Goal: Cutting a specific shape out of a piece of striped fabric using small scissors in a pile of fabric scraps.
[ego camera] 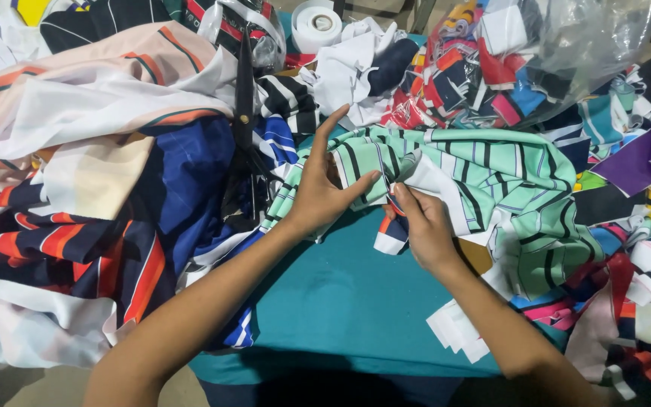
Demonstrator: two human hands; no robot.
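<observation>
Teal cloth covers the table [340,301], and most of it is buried under fabric. At the left lies the largest heap, a pile of printed cloth [92,188] in peach, white, navy and orange stripes; its lower edge runs out of view. Across the middle spreads a mint-green striped fabric [506,181] with black and white lines, bunched so that its full shape is hard to make out. At the upper right a clear plastic bag [566,53] holds many small scraps in red, blue, white and pink; its top is cut off by the frame. More loose scraps [642,249] crowd the right edge. A pair of black scissors [246,113] lies on the left heap, its handles partly sunk in the folds. A white tape roll [318,25] stands at the top, near the bag.

Both forearms come in from below. The left hand [318,192] rests on the mint fabric's left edge, fingers half open, index raised, thumb pressing a fold flat. The right hand [423,226] is closed in a pinch on a small striped strip [392,226] of red, navy and white, just beside the mint fabric's edge; its fingertips are partly hidden by the cloth. A few white patches [457,332] lie under the right forearm.
</observation>
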